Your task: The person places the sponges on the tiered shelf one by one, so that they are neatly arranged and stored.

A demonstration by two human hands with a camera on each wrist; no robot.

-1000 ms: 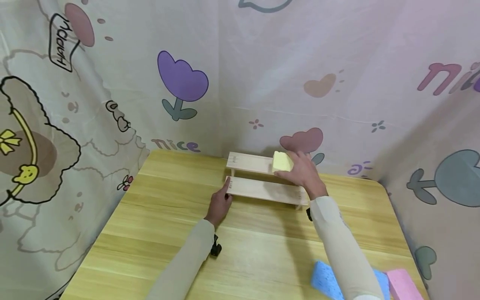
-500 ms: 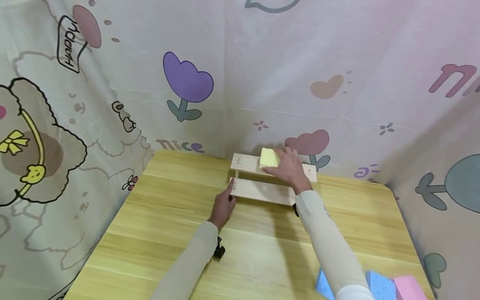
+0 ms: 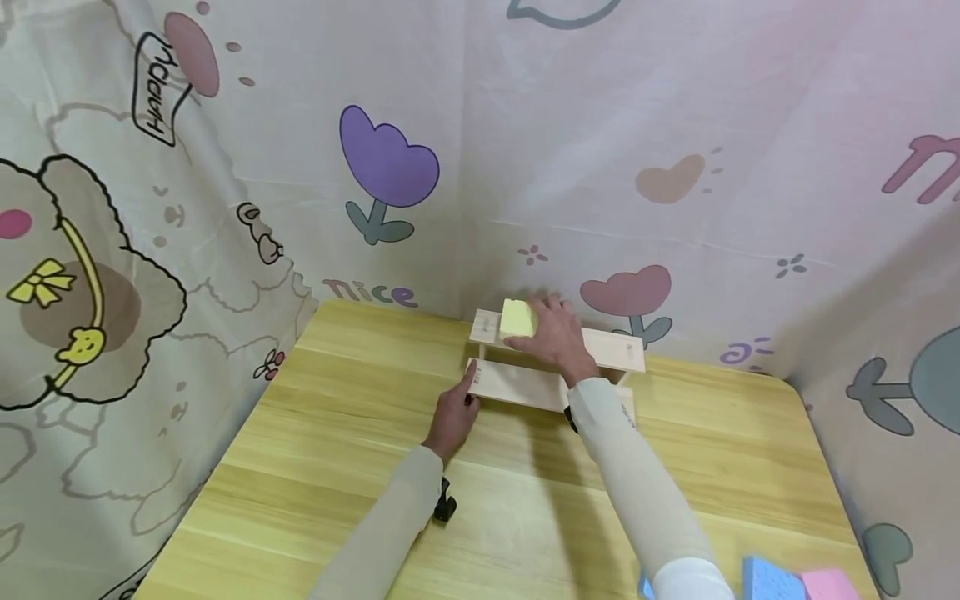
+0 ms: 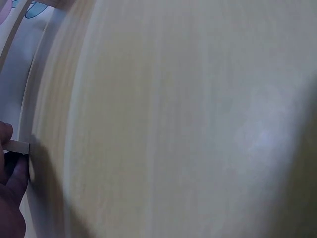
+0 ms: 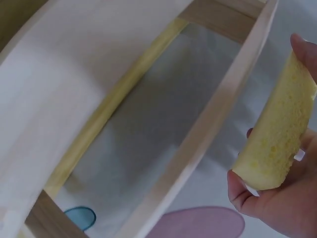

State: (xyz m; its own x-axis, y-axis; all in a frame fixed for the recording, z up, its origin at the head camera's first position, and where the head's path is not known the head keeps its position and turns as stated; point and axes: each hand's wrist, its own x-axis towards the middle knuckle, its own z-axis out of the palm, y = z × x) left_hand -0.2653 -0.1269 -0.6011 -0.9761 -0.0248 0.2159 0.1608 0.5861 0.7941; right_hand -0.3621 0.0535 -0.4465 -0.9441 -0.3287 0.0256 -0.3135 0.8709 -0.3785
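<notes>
A two-step wooden shelf (image 3: 517,384) stands at the back of the table. My left hand (image 3: 452,421) pinches the left end of its lower board; in the left wrist view, the thumb lies over the board edge (image 4: 19,147) and a finger sits under it. Over the left part of the upper board, my right hand (image 3: 557,337) grips a yellow sponge (image 3: 517,319). Seen from the right wrist, the sponge (image 5: 277,129) is between thumb and fingers, beside the upper board (image 5: 198,139). Whether it touches the board cannot be told.
A blue sponge (image 3: 771,579) and a pink sponge (image 3: 828,585) lie at the table's front right, cut off by the frame. A bit of blue shows beside the right sleeve (image 3: 637,483). A printed cloth (image 3: 487,150) hangs close behind the shelf.
My right hand has carried the yellow sponge leftward along the upper board, from its middle toward its left end. My left hand keeps its hold on the lower board. The head view has shifted slightly.
</notes>
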